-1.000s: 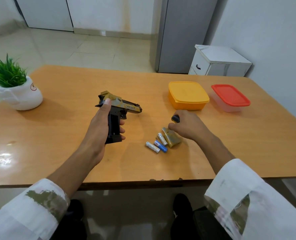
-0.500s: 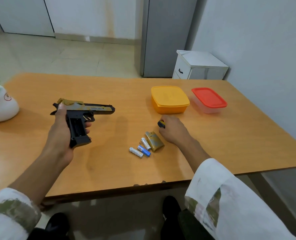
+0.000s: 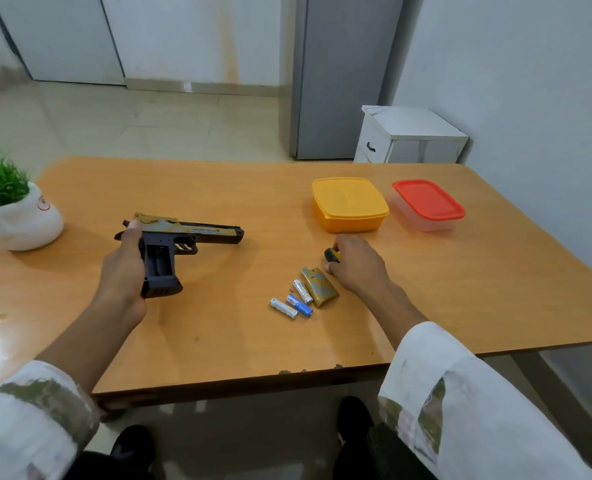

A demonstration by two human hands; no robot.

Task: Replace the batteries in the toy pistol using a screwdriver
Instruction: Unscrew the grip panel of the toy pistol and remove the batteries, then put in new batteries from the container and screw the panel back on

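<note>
My left hand (image 3: 123, 271) grips the toy pistol (image 3: 190, 233) by its black handle, barrel pointing right, above the left part of the table. The battery compartment in the handle faces me and is uncovered. My right hand (image 3: 355, 266) rests on the table with its fingers curled round the screwdriver (image 3: 332, 254), of which only the black and yellow handle end shows. Beside that hand lie the gold compartment cover (image 3: 318, 287) and three batteries (image 3: 296, 299). A tiny screw (image 3: 291, 290) lies left of the batteries.
The wooden table (image 3: 218, 334) has its front edge close to me. A yellow lidded box (image 3: 350, 204) and a red-lidded clear box (image 3: 428, 204) stand at the back right. A potted plant (image 3: 13, 209) sits at the far left.
My left hand has tilted the pistol so the uncovered handle faces me more squarely. The right hand stays on the screwdriver by the batteries. The view shifted slightly.
</note>
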